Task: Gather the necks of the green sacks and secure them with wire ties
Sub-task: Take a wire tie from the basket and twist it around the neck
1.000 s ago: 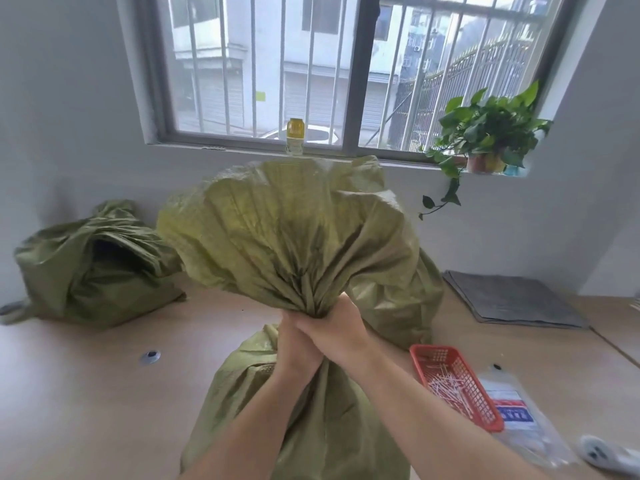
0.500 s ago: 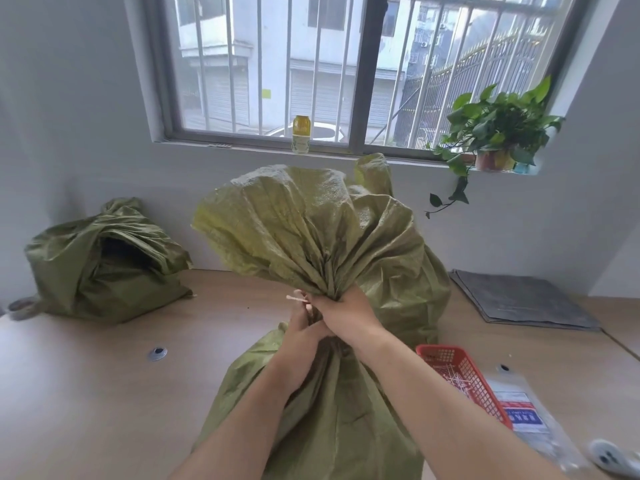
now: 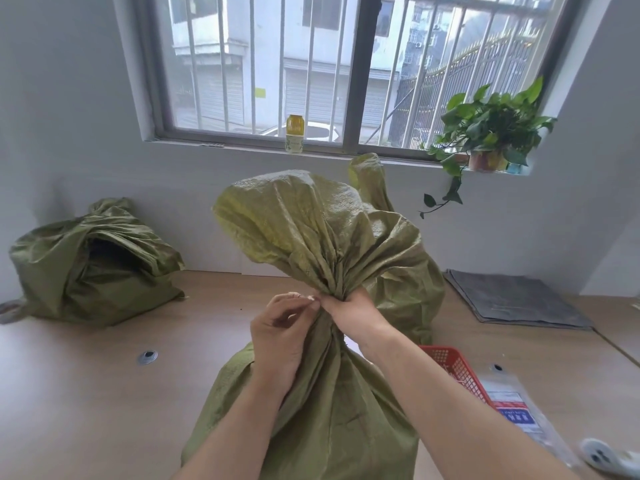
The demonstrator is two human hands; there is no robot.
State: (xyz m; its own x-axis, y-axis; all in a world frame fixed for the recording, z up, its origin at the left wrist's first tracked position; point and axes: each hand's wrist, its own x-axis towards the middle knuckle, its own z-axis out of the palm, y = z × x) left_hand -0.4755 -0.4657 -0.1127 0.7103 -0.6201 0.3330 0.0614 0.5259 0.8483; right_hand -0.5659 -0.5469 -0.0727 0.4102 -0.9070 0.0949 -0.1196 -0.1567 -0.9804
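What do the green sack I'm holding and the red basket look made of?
Green sack: likely woven plastic, slightly shiny; fine weave grain and crisp creases show. Red basket: probably moulded plastic, matte; its walls are an open grid.

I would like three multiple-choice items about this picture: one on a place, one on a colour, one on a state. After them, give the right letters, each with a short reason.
1. Where does the potted plant stand?
A) on the floor
B) on the windowsill
C) on a chair

2. What colour is the basket beside the front sack?
A) blue
B) red
C) white

3. What is the right hand doing?
A) gripping the front sack's gathered neck
B) hanging open and idle
C) holding scissors

Answers:
1 B: its pot sits at the sill's right end.
2 B: its mesh wall is red.
3 A: its fingers close round the bunched neck, while the left hand pinches a pale wire tie.
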